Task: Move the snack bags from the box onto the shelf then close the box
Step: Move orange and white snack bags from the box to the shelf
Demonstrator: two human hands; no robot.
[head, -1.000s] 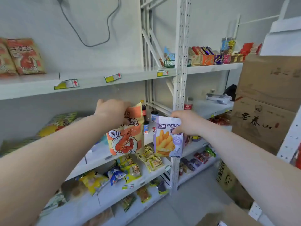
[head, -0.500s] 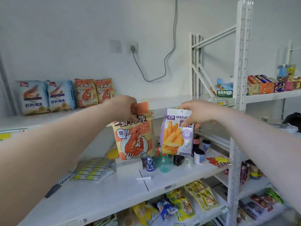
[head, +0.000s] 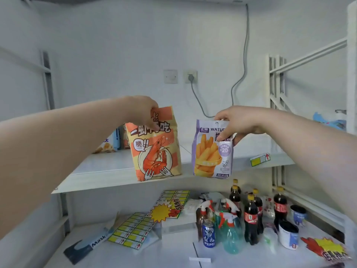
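My left hand (head: 143,109) pinches the top of the orange shrimp bag (head: 156,149), with its fingers (head: 151,110) curled tight on it. My right hand (head: 237,122) grips the top corner of the purple fries bag (head: 211,153) the same way. Both bags hang straight down below the fingers, side by side but apart. Their bottoms are at the front edge of the white shelf (head: 108,171). I cannot tell if they touch it. Far below the fingers stand cola bottles (head: 250,219).

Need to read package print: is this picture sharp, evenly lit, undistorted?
Head view: soft even light, no glare; large print on the orange prawn snack bag and purple fries snack bag reads clearly, small print blurs; white shelf upright at right curves, wide-lens distortion.
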